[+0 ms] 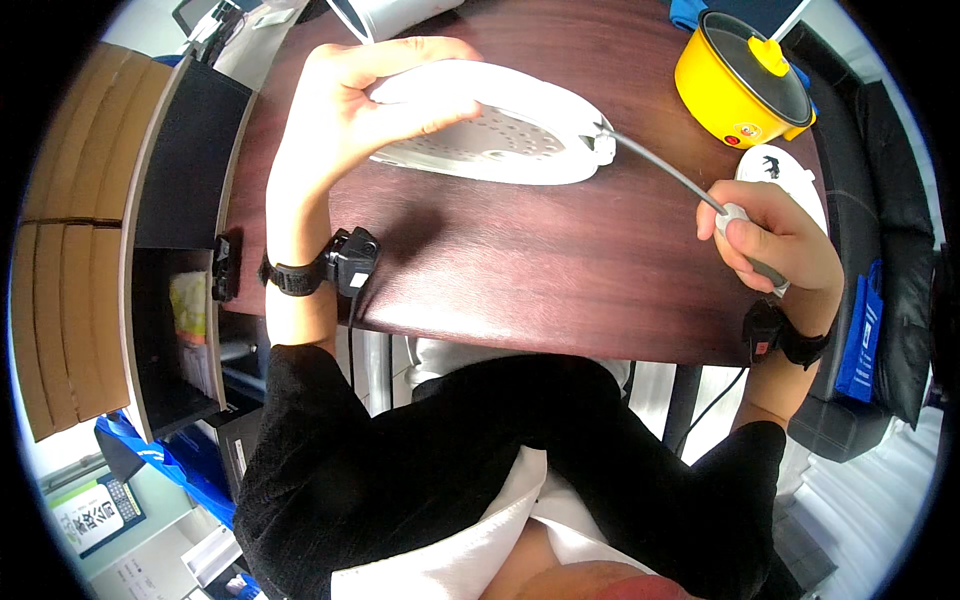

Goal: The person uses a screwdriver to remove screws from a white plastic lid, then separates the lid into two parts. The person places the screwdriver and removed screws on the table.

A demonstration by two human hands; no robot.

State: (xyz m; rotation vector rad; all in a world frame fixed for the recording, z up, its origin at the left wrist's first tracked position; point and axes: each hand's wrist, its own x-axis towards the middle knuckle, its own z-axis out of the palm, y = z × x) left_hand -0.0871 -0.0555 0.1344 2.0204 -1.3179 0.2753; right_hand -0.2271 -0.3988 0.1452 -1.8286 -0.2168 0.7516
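Note:
My left hand (350, 110) holds a white, long oval plastic housing (535, 85) tilted above the table, thumb and fingers closed around its left end. Its perforated face (505, 138) shows many small holes. In my right hand (775, 235) is a screwdriver (670, 172), gripped by its pale grey handle. The long metal shaft points up and left, and its tip meets the housing's right end at a small white end piece (600, 150). Whether the tip sits in a screw or slot is too small to tell.
A dark brown table (520, 270) lies beneath. At the far right stands a yellow electric pot (720, 95) with a dark lid, near a white flat piece (785, 170) partly behind my right hand. A white cylindrical container (400, 15) is at the back. Cardboard boxes (75, 150) and shelves flank the left.

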